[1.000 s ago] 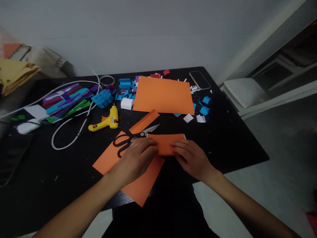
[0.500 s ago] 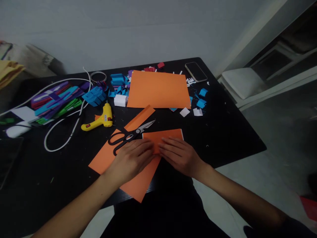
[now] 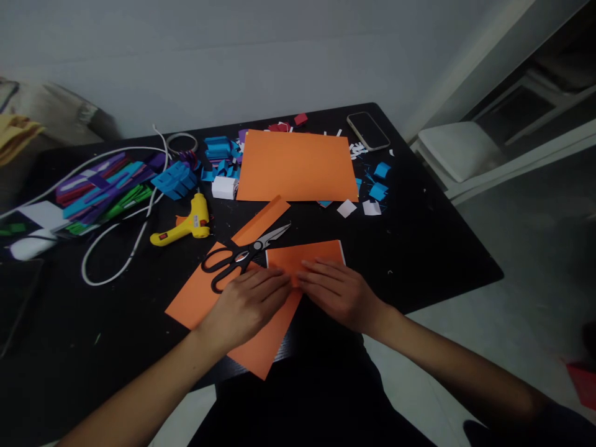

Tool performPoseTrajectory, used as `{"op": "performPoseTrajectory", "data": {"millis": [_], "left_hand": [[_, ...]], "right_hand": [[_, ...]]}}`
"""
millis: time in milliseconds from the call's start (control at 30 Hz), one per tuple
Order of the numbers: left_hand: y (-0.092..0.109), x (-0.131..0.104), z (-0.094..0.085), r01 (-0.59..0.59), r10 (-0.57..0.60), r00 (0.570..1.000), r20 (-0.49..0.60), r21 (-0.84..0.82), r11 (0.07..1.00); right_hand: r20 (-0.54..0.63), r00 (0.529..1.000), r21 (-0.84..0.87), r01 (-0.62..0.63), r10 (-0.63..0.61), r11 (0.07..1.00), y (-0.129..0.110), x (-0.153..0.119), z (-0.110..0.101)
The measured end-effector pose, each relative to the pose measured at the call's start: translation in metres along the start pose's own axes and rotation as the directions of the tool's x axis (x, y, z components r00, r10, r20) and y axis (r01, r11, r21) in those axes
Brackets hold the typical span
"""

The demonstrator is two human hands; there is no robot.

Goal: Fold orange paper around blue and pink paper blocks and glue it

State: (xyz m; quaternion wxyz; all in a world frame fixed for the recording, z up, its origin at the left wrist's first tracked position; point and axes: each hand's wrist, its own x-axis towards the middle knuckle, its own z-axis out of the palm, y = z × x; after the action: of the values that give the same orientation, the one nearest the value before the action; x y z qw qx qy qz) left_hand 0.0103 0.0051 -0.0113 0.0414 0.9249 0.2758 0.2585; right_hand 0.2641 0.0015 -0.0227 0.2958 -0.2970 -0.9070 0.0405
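Observation:
My left hand [image 3: 249,303] and my right hand [image 3: 343,294] meet at the near edge of a small orange paper piece [image 3: 305,253], fingers bent together over that edge. A white margin shows along its sides. Both thumbs are hidden. Beneath my left hand and wrist lies a larger orange sheet [image 3: 261,355], which reaches the table's front edge. Black-handled scissors [image 3: 257,246] rest just beyond my left hand, blades half apart and pointing away to the right. A narrow folded orange strip [image 3: 261,221] lies behind the scissors.
A stack of orange sheets [image 3: 298,166] lies at the back, amid blue, white and red paper scraps. A phone [image 3: 369,131] sits at the back right corner. Leftward are a yellow glue gun [image 3: 184,226], a looping white cable [image 3: 100,282] and bundled coloured strips [image 3: 105,189].
The fingers of both hands have shifted slightly along the near edge of the small orange paper. The whole view has moved a little; the scissors and other things stay put.

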Motion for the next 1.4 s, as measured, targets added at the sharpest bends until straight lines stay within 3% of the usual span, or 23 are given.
{"op": "performPoseTrajectory", "data": {"millis": [167,533,933,1167,1267,1400], "left_hand": [[0.001,0.006,-0.005,0.009,-0.009,1.0,0.014,-0.023,1.0],[-0.002,0.001,-0.003,-0.026,0.026,1.0,-0.008,-0.01,1.0],[-0.004,0.005,-0.01,0.016,-0.013,0.998,0.053,-0.044,0.999],[-0.007,0.007,-0.014,0.028,-0.021,0.997,0.071,-0.097,0.995],[-0.008,0.01,-0.017,0.097,-0.102,0.995,-0.013,-0.199,0.975],[-0.012,0.012,-0.015,0.278,-0.3,0.949,-0.096,-0.194,0.941]], "right_hand": [[0.014,0.997,0.123,-0.078,0.077,0.989,0.011,-0.011,-0.014],[-0.026,0.999,0.002,0.031,-0.031,1.0,0.022,-0.026,-0.023],[0.027,0.999,0.019,-0.021,0.021,1.0,0.031,-0.034,-0.05],[-0.042,0.998,0.061,-0.045,0.047,0.997,0.034,-0.035,-0.048],[-0.148,0.982,0.093,-0.108,0.121,0.99,0.031,-0.027,-0.047],[-0.147,0.904,0.169,-0.377,0.401,0.911,0.027,-0.008,-0.043]]}}
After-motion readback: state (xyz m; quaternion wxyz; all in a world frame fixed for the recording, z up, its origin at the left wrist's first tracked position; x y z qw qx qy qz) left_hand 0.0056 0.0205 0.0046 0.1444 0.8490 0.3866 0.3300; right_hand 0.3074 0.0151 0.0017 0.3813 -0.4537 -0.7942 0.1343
